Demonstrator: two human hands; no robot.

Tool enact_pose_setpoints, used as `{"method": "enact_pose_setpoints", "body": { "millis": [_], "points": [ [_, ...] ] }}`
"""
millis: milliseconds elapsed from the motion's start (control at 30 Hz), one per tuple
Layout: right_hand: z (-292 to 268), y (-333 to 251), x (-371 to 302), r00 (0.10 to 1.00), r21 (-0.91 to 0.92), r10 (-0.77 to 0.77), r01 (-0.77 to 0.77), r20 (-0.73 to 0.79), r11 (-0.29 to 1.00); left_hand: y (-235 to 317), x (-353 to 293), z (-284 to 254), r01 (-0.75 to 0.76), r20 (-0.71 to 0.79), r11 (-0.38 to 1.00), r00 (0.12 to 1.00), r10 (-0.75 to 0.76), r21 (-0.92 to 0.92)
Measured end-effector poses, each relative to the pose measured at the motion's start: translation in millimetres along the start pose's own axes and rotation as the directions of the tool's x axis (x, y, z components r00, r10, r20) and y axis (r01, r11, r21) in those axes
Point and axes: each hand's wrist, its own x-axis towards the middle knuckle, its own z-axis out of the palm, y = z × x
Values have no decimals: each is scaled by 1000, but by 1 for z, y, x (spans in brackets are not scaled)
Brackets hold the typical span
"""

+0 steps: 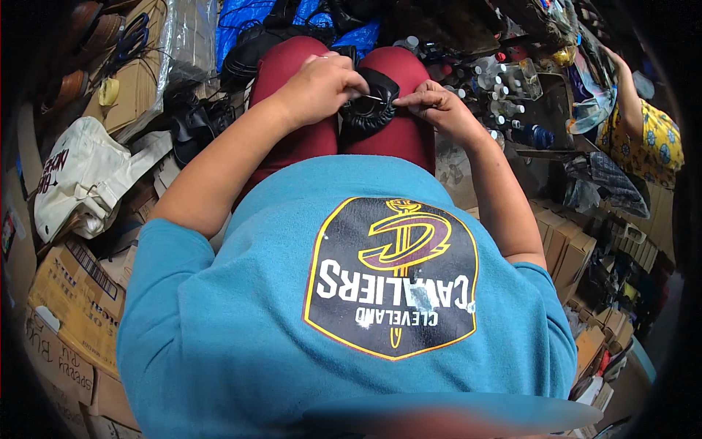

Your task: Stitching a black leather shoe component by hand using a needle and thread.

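Crowded room. Yellowish carton [73, 289] between eight and nine o'clock, white bag [88, 183] past nine, blue sheet [232, 25] at eleven. Left hand [329, 84] pinches thin needle-like tool [375, 97] over black gathered piece [369, 121] at twelve, on maroon-trousered lap [409, 139]. Right hand [442, 110] narrow at piece's edge; whether gripping, cannot tell. Bottles [514, 108] crowd one-to-two; another person's arm [629, 99] past two.

Maroon-clad lap [281, 67]; black gathered piece [370, 123] against right thigh [411, 139].

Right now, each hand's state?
Left hand: closed, apparently pinching a thin light sliver.
Right hand: fingertips beside the gathered black piece; can't tell whether it's gripping anything.
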Motion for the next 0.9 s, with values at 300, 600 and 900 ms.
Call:
{"method": "enact_pose_setpoints", "body": {
  "millis": [300, 600, 900],
  "points": [
    [-1, 1, 4, 999, 15, 51, -51, 3, 999, 13, -37, -10, 17, -58, 982, 998, -6, 190],
    [0, -3, 9, 996, 35, 89, -89, 1, 995, 17, -27, 2, -37, 131, 995, 991, 25, 91],
    [0, 0, 8, 999, 20, 36, -35, -3, 999, 14, -40, -18, -97, 112, 935, 992, 63, 340]
  ]
}}
